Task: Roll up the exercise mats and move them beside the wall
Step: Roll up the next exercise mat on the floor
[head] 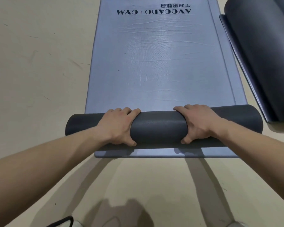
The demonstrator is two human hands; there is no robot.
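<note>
A grey-blue exercise mat (157, 63) printed with "AVOCADO · GYM" lies flat on the floor and stretches away from me. Its near part is rolled into a dark grey roll (159, 126) lying crosswise. My left hand (120, 126) grips the roll left of its middle. My right hand (197, 123) grips it right of the middle. On both hands the fingers curl over the top and the thumb sits on the near side. Beneath the roll, a strip of a grey-blue mat edge (154, 154) pokes out towards me.
A second, partly rolled dark mat (266, 51) lies at the right, close to the first mat's right edge. Beige floor (39, 71) spreads to the left and in front. Part of a white shoe with a black band (64, 222) shows at the bottom edge.
</note>
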